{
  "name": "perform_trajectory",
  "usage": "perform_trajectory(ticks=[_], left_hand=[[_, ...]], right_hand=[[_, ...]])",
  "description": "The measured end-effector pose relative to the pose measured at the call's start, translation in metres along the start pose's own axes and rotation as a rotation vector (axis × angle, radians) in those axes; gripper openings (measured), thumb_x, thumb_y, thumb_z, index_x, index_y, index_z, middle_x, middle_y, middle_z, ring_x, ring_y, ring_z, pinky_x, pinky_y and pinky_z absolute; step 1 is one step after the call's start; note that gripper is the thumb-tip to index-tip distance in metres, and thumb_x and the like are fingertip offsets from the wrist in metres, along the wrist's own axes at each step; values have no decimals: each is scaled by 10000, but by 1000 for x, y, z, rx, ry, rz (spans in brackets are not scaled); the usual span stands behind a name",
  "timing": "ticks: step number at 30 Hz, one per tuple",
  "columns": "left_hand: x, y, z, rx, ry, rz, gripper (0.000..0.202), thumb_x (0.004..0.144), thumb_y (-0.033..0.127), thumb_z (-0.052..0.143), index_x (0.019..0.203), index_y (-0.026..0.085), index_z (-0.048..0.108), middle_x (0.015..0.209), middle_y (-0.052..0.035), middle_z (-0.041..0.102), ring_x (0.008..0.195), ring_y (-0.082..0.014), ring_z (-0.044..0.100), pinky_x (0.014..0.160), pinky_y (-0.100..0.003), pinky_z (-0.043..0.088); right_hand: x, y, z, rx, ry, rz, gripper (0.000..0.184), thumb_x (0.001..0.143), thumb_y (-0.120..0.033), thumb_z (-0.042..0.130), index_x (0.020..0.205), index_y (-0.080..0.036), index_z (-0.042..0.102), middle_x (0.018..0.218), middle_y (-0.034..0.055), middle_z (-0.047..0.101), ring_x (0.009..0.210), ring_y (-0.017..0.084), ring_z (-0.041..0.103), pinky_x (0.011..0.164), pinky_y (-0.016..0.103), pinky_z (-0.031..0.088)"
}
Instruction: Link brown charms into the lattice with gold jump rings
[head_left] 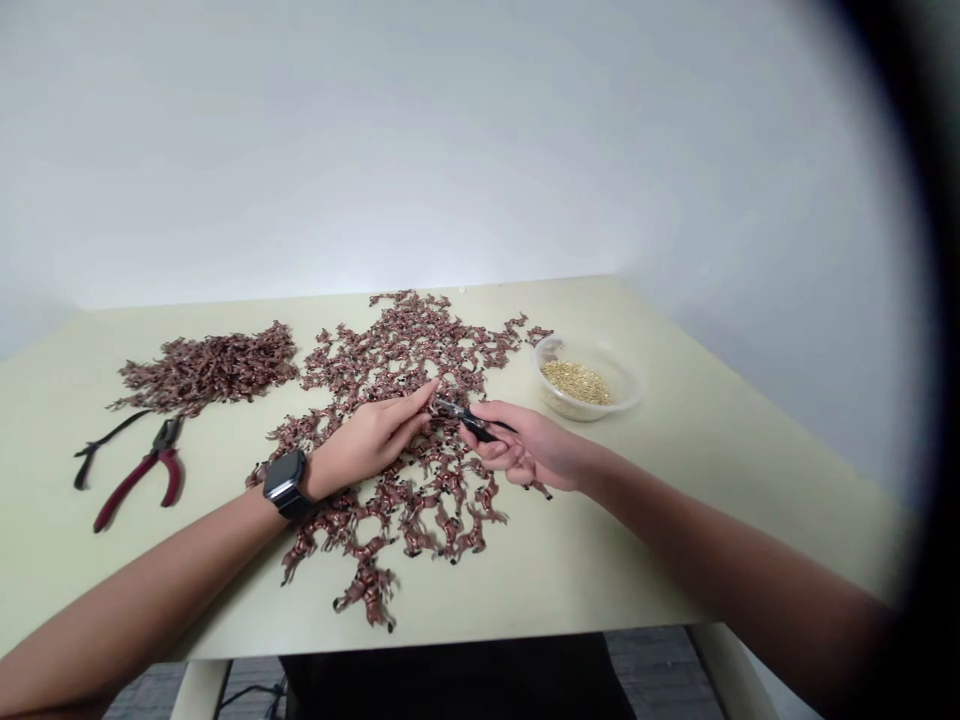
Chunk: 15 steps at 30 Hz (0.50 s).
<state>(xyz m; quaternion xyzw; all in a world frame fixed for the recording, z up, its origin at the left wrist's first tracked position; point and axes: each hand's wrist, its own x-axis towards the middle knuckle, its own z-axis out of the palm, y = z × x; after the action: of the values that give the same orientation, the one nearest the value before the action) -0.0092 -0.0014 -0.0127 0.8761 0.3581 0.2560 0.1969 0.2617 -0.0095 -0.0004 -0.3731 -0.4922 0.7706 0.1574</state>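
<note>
My right hand (529, 443) is closed around black-handled pliers (481, 427), whose slim metal jaws point left towards my left fingertips. My left hand (373, 435), with a black smartwatch (286, 482) on its wrist, has thumb and fingers pressed together at the jaws. What these fingers pinch is too small and hidden to make out. Under and around both hands lie many small brown animal figures (450, 525) with shiny bands, looking like tiny horses or deer. They spread from the table's back edge to its front.
On the left is a denser heap of brown figures (217, 368). Before it lie red-handled pliers (142, 475) and a thin black-handled tool (112, 437). At the right, a clear plastic bowl (626, 385) holds small gold-coloured pieces (576, 383). A wall (450, 150) rises behind the pale table (600, 560).
</note>
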Motion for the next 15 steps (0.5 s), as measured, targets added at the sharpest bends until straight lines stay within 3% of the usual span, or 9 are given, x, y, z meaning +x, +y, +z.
perform_trajectory(ticks=[3,5,7,10,15], left_hand=[[4,10,0,-454,-81,-223,360,1066,396,465,1182,145,695,684,-23,666,558,-108,581,580,-223,466],[7,15,-1,-740,-143,-318,374,1058,429,487,975,132,698,595,-6,609,497,-88,535,511,-200,397],[8,16,-2,-942,-140,-384,342,1031,428,554,915,132,678,637,-3,615,473,-61,500,472,-184,334],[8,15,-1,-1114,-105,-455,256,981,398,654,983,143,682,802,-8,654,470,-29,477,445,-171,307],[7,15,0,-1200,-109,-484,290,973,386,669,866,117,672,743,-6,620,448,-18,422,425,-161,290]], right_hand=[[-2,5,2,-492,315,-313,364,995,-566,465,874,-223,475,676,-44,361,551,109,278,491,265,183],[-4,6,3,-809,463,-469,320,1001,-520,489,882,-224,475,685,-29,458,589,126,389,544,282,250],[-4,7,4,-991,492,-538,259,1007,-473,488,937,-223,492,722,-19,520,616,138,448,586,296,293],[-4,8,5,-1088,484,-563,222,1009,-441,476,1037,-223,504,796,2,571,653,154,493,620,307,324],[-4,8,5,-1124,485,-517,240,1024,-460,441,1052,-230,501,850,30,604,689,179,520,642,319,324]])
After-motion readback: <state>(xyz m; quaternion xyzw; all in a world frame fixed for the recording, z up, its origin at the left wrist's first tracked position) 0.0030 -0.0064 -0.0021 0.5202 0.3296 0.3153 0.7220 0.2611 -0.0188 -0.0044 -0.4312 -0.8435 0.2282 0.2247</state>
